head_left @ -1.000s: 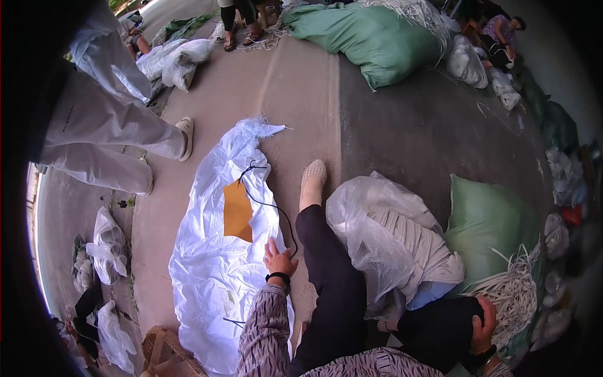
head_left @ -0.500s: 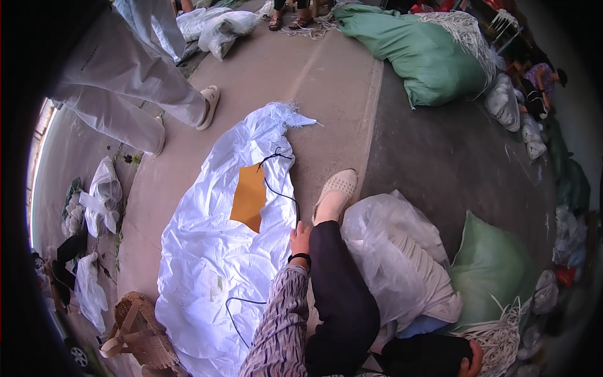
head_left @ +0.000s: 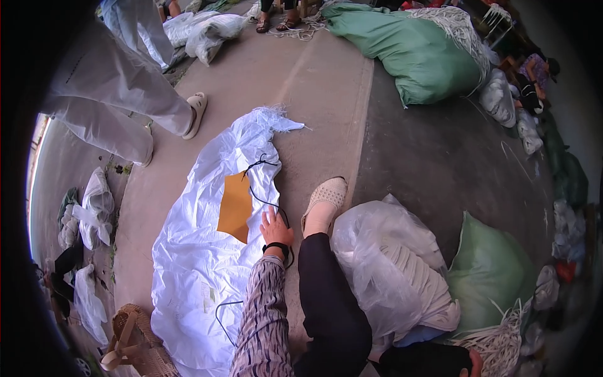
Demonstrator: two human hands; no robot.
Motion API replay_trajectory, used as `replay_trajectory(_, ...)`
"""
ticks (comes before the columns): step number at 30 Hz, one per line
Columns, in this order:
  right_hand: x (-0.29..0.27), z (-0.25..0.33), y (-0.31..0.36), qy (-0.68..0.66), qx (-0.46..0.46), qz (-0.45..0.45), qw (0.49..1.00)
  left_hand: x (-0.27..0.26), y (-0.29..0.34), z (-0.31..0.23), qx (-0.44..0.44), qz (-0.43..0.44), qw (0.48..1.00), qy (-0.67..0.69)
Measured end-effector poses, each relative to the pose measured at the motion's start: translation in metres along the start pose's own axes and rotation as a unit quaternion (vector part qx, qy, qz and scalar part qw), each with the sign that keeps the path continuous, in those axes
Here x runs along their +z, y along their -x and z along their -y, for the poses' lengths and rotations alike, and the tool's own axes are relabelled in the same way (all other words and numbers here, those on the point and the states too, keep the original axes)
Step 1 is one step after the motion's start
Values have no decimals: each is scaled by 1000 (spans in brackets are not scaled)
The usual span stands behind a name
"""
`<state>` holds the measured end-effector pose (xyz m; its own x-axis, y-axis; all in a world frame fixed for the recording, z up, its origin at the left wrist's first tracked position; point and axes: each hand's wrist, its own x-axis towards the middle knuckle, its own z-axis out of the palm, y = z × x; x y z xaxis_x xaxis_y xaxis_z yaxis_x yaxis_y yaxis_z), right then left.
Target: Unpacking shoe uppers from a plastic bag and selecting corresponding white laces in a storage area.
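Right hand: (head_left: 476, 363) at the black-trousered knee (head_left: 427, 359), low in view and cut by the lower edge; only part shows, so cannot tell whether it grips anything.
Left hand: (head_left: 276, 231) palm down at the right edge of the white sack, fingers spread a little, nothing seen in its grasp; dark band (head_left: 275, 249) at the wrist, patterned sleeve (head_left: 260, 314) behind.
White sack: (head_left: 188, 283) laid flat and creased on the ground, left of the person's outstretched leg; far end narrow and frayed.
Orange-brown card: (head_left: 235, 207) on the sack, beyond and left of the left hand.
Black cord: (head_left: 254, 164) looped near the card's top corner, running down the sack's right side and close past the left hand.
Woven item with straps: (head_left: 141, 345) lower left, beside the sack.
Clear plastic bag: (head_left: 364, 239) right of the leg, around folded pale material (head_left: 414, 276).
Pale green sack: (head_left: 493, 270) just right of that bag, loose pale strips (head_left: 496, 345) at its near end.
Shoe: (head_left: 326, 193) beige, perforated, on the ground right of the sack.
Bystander's legs: (head_left: 119, 94) pale trousers, standing upper left.
Large green sack: (head_left: 408, 56) far off, pale strips spilling over its right end.
Seated person: (head_left: 534, 72) far right, near white bags.
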<state>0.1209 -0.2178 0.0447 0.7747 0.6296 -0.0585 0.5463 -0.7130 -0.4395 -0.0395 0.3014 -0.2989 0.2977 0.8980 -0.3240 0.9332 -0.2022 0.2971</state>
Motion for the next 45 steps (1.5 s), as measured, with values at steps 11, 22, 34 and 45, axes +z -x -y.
replay_trajectory(11, 0, 0, 4, -7, 1, -8, 1000, 29, 0, -13, 173, 92, 979, -51)
replay_trajectory(22, 2, -16, 4, -13, -43, -24, 999, 33, 253, 96, 10, 160, 986, 33)
replay_trajectory(34, 15, -29, 13, -90, -13, -39, 995, 61, 227, 110, 52, 382, 910, 154)
replay_trajectory(45, 9, 28, 7, -69, 19, -36, 997, 1, 357, 245, -260, 303, 917, 27)
